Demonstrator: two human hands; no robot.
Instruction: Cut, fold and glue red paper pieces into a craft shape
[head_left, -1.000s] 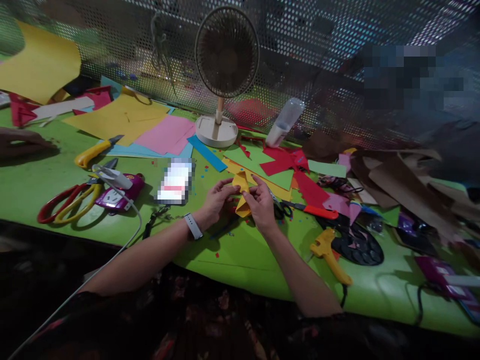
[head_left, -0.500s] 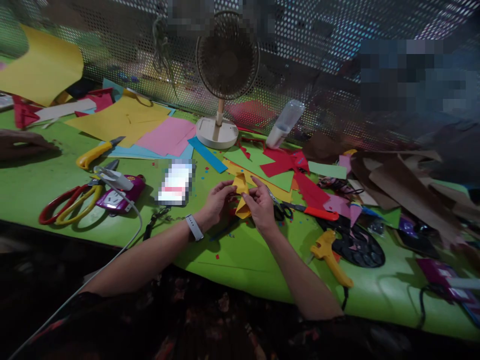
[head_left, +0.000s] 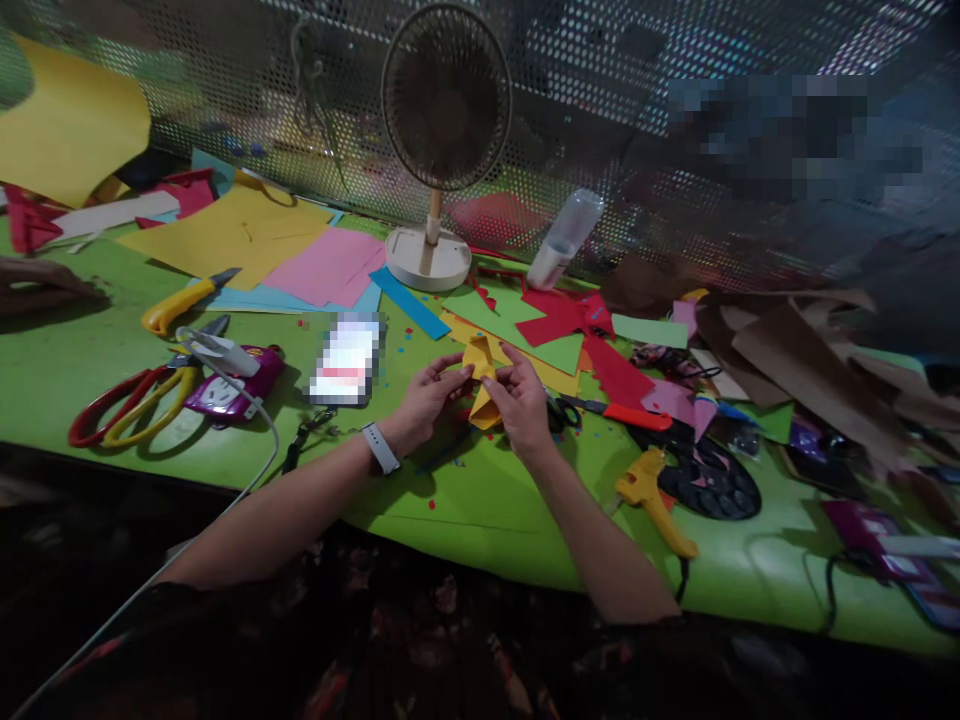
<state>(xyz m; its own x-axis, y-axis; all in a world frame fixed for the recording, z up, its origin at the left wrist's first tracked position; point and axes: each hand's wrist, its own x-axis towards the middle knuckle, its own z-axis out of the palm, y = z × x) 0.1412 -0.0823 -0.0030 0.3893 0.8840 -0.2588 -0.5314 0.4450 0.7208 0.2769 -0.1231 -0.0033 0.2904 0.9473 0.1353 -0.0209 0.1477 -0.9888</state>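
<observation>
Between my two hands is a small folded piece of yellow paper (head_left: 485, 408), held above the green table. My left hand (head_left: 429, 400), with a grey watch on its wrist, pinches the paper's left edge. Thumb and fingers of my right hand (head_left: 523, 403) grip it from the right, covering part of its middle. Black-handled scissors (head_left: 566, 410) lie just right of my right hand, partly hidden by it. Left of my left hand lies a phone (head_left: 346, 360) with a lit screen.
A fan (head_left: 446, 110) and a bottle (head_left: 566, 240) stand at the back. Red- and yellow-handled scissors (head_left: 124, 415), a yellow-handled knife (head_left: 184, 303) and a purple power socket (head_left: 236, 390) lie left. A yellow glue gun (head_left: 656, 500) lies right. Another person's hand (head_left: 49, 285) rests far left.
The whole view has shifted slightly, so the table's things appear a little further left and up. Both hands keep their hold on the yellow paper, with hardly any change in grip.
</observation>
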